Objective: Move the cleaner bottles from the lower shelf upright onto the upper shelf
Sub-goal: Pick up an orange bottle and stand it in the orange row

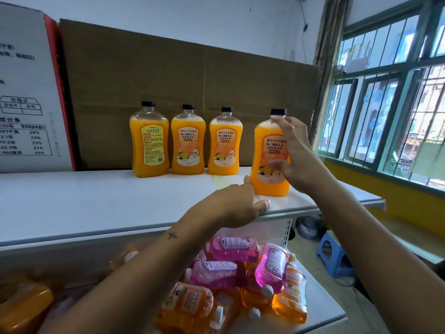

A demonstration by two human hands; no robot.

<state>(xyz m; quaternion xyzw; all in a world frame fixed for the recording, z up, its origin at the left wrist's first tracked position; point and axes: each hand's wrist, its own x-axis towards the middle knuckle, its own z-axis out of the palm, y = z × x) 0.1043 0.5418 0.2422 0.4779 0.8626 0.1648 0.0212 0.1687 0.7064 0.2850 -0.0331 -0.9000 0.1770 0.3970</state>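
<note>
Four orange cleaner bottles upright on upper shelf, centre of frame, black caps on. Back row of three against brown cardboard sheet: left bottle showing back label, middle bottle, third bottle. Fourth bottle right of centre, closer to shelf front edge, standing apart from the row, base on shelf.

Right hand around fourth bottle from its right side: fingers up at the neck just under the cap, thumb curled across the front label. Gripping it.

Left hand lower centre, flat on shelf surface near front edge, fingers straight and relaxed, holding nothing; fingertips just beside fourth bottle's base, contact cannot tell. Small tattoo on left forearm.

Lower shelf, bottom of frame: heap of bottles lying on sides, pink bottles on top, orange bottles with white caps underneath and in front. More orange ones blurred at lower left.

White printed carton with red edge at upper left, standing on upper shelf. Barred window at right. Blue plastic stool on floor, lower right.
</note>
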